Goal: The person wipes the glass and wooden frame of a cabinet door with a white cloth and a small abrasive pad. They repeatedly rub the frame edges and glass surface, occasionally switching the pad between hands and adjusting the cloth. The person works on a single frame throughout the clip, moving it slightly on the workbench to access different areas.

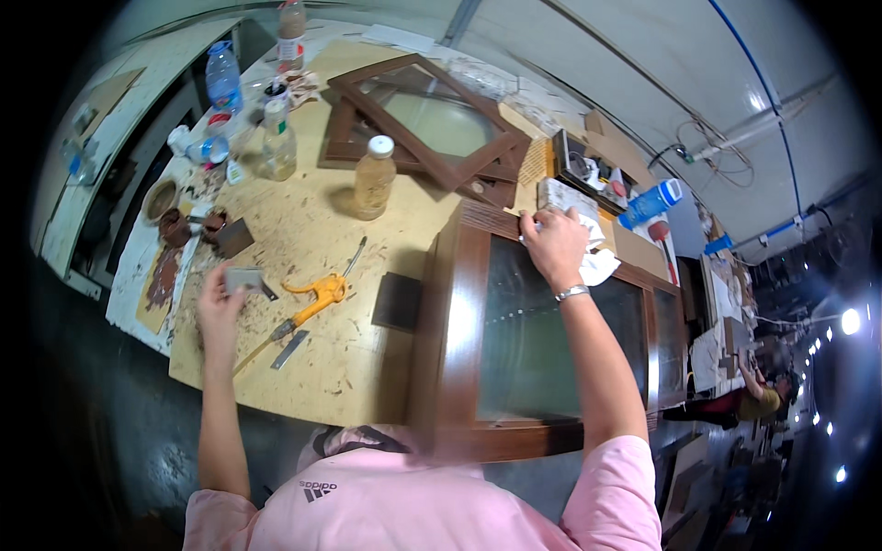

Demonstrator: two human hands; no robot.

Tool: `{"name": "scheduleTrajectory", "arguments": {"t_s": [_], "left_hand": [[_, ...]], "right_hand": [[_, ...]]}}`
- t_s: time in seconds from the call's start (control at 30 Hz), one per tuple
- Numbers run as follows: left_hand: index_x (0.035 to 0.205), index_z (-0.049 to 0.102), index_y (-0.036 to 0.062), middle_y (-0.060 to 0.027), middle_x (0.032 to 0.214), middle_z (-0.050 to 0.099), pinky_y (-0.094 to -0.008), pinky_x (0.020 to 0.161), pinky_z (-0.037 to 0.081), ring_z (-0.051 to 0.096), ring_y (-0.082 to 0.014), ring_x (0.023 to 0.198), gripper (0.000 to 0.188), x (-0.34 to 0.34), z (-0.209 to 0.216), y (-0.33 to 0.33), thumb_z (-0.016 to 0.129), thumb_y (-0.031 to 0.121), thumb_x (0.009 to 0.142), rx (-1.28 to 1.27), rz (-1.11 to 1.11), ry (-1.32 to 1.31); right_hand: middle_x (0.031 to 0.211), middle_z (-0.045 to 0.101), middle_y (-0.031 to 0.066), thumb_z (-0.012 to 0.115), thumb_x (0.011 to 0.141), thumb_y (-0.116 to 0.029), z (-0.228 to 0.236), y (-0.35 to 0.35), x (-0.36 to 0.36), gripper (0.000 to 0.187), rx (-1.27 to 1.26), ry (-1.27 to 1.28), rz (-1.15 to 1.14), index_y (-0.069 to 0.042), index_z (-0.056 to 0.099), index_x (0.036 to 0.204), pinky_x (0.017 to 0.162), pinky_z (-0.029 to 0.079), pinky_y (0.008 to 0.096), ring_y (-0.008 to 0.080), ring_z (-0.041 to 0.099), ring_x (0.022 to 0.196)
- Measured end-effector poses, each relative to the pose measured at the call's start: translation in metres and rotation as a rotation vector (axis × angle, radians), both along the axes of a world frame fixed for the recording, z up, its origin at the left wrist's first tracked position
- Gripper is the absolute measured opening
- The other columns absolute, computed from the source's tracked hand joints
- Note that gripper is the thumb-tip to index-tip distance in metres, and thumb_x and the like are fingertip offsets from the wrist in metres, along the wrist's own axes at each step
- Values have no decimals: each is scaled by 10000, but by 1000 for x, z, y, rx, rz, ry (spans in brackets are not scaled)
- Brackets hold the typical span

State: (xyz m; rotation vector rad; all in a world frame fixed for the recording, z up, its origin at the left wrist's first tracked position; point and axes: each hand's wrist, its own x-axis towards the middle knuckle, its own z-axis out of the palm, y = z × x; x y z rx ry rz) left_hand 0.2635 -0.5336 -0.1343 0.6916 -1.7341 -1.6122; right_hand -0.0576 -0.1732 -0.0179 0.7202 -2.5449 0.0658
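Note:
My left hand (pixel 219 303) is closed on a small flat grey piece (pixel 244 277), its fingers and thumb pinching one side above the table's left part. A dark narrow strip shows beside that piece. On the right, my right hand (pixel 557 241) rests at the far edge of a dark brown wooden cabinet (pixel 457 331) with glass panels. Its fingers are curled over a crumpled white cloth (pixel 601 264), which spreads out beside the palm. Between my hands lie an orange air blow gun (pixel 317 296), a flat metal blade (pixel 289 351) and a dark square sheet (pixel 398 301).
A capped bottle of yellowish liquid (pixel 375 179) stands mid-table. Brown glass-paned frames (pixel 432 119) are stacked behind it. Brown-stained pots (pixel 173 226) and several bottles crowd the left. A blue bottle (pixel 650 202) lies at right; another person (pixel 755 399) is beyond.

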Motion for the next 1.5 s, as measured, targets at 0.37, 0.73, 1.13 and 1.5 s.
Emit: {"name": "scheduleTrajectory", "arguments": {"t_s": [0.37,0.73,1.13,1.5], "left_hand": [[1225,586,6,-166,1092,656,-354,895,498,648,-282,1003,402,-110,99,123,672,48,834,-494,-849,163],[1251,579,15,-204,1119,668,-413,862,517,662,-362,1001,399,-274,87,100,636,30,856,-570,-551,181],[1257,596,-7,-168,1061,702,-340,807,550,689,-226,933,437,-197,120,113,663,44,828,-362,-802,133],[1206,649,9,-147,1055,711,-356,869,535,699,-280,935,455,-94,131,133,710,6,755,-606,-939,146]], "right_hand": [[724,676,70,602,871,-326,-8,-9,-6,338,-17,16,-12,-80,732,679,723,430,472,281,598,904],[746,680,57,582,846,-282,-3,-13,-4,294,-10,12,-48,-89,732,683,712,429,442,274,577,857],[752,700,57,580,835,-289,-6,-13,-6,309,-32,35,-25,-75,730,671,711,435,438,276,582,838],[731,687,72,602,861,-314,-9,-9,-4,299,-43,-14,-53,-95,744,716,752,416,462,271,597,892]]}}
